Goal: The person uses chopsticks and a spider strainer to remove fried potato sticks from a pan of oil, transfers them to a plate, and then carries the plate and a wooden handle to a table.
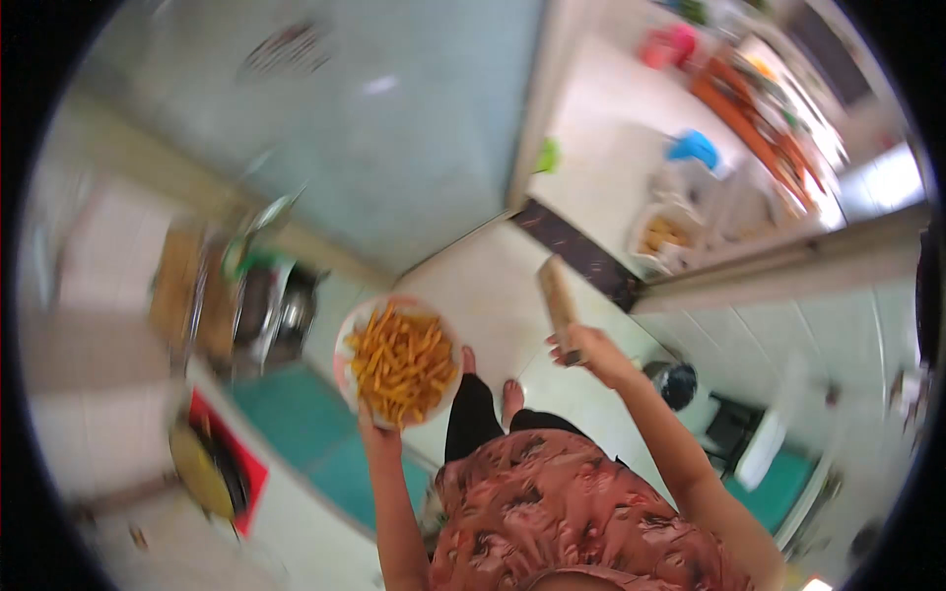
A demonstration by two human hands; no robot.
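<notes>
A round plate (345, 367) with a pink rim, heaped with fries (403, 362), rests in my left hand (380, 422), which grips its near edge. My right hand (591, 353) holds a long, flat, tan object (558, 299) by its lower end; blur hides what exactly it is. The object points up and away from me, apart from the plate. Both hands are held out in front of my body, above the tiled floor.
A frosted door panel (384, 148) stands ahead, beside a doorway with a dark threshold (576, 251). Past it are bags and an orange-brown rack (761, 125). Left are cutting boards (177, 288) and a counter with a pan (203, 465). A bin (672, 384) stands right.
</notes>
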